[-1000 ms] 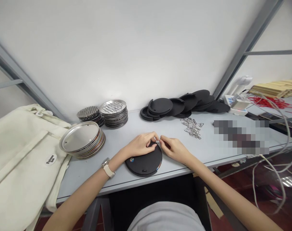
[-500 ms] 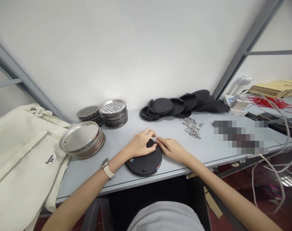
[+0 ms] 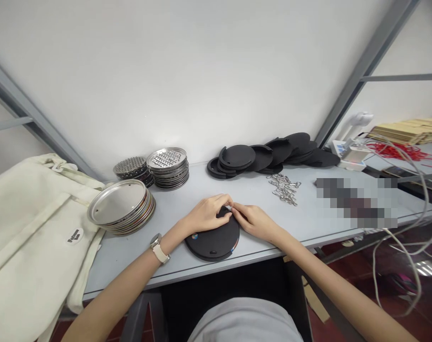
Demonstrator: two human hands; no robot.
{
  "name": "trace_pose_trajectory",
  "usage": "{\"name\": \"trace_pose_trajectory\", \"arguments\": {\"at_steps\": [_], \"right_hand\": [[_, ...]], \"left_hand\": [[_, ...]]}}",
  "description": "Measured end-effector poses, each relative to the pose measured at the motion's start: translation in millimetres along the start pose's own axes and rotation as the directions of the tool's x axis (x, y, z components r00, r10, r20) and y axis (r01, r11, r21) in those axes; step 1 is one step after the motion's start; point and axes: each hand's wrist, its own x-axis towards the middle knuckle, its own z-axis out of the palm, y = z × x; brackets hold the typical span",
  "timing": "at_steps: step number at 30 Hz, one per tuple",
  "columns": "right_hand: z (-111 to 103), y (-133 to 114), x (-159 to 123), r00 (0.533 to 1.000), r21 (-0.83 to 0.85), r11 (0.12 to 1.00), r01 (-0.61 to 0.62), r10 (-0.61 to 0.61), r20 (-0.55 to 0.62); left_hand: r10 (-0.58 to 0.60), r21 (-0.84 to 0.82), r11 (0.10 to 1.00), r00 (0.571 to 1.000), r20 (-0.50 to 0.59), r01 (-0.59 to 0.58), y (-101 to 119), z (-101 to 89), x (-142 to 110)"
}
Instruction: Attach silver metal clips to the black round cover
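Note:
A round black disc [image 3: 213,240] lies flat on the grey table [image 3: 187,199] right in front of me. My left hand [image 3: 207,213] rests on its far edge with the fingers curled. My right hand [image 3: 253,220] meets it from the right, fingertips pinched. Between the two hands, at the disc's far rim, a small silver metal clip [image 3: 229,207] is held by both. A watch sits on my left wrist.
A stack of plain metal plates [image 3: 121,207] stands left, two stacks of perforated metal discs [image 3: 168,166] behind it. Black discs [image 3: 269,156] are piled at the back, a heap of metal clips [image 3: 284,188] beside them. A cream bag [image 3: 30,223] lies far left, cables at right.
Both hands have stayed at the disc's far rim, with only slight finger movement around the small metal clip; my right hand shifted a little to the left.

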Motion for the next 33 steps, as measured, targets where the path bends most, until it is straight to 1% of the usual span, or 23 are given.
{"name": "trace_pose_trajectory", "arguments": {"at_steps": [5,12,21,29,33], "right_hand": [[-0.1,-1.6,-1.3,1.0,0.0,1.0,0.003,-0.003,-0.012],[0.0,-1.9,-1.7,0.999,0.015,0.999,-0.035,0.036,-0.025],[-0.9,-1.1,-2.2,0.993,0.041,0.997,-0.063,0.067,-0.099],[-0.4,-0.9,-0.5,0.999,-0.021,0.999,-0.025,0.024,-0.042],[0.0,-1.6,2.3,1.0,-0.001,1.0,-0.008,0.008,-0.007]], "left_hand": [[-0.011,-0.031,0.999,1.0,-0.003,0.011,-0.5,-0.2,0.3],[-0.008,-0.026,1.0,1.0,-0.015,0.007,-1.2,-0.4,0.1],[-0.013,-0.016,1.0,1.0,0.003,0.013,0.2,-0.5,-0.2],[0.019,0.02,1.0,0.999,0.029,-0.02,0.0,-1.2,-0.2],[0.019,0.049,0.999,1.0,0.005,-0.019,-0.6,-0.2,-0.4]]}}
